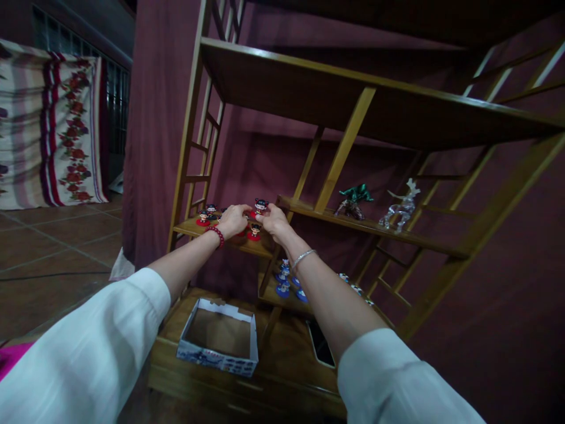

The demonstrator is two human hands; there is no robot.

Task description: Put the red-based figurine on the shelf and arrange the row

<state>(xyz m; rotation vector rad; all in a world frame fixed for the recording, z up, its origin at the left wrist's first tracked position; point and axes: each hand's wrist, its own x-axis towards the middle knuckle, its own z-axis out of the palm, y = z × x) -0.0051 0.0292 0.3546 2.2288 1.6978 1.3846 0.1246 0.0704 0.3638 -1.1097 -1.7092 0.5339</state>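
Between my two hands, above the small upper-left shelf (245, 246), is a figurine (261, 206) with black hair buns and a red base. My right hand (274, 222), wearing a silver bracelet, pinches its right side. On its left, my left hand (233, 221), with a red bead bracelet, has its fingers closed at the red base; the fingertips are partly hidden. Similar figurines stand on that shelf: one (254, 231) just in front of the held one, another (203, 218) near the left end, and more partly behind my left hand.
An open cardboard box (218, 360) sits on the cabinet top below, with a phone (322, 344) to its right. Blue-based figurines (283, 287) occupy a lower shelf by my right forearm. A green ornament (353, 200) and a clear deer figure (401, 206) stand on the right shelf.
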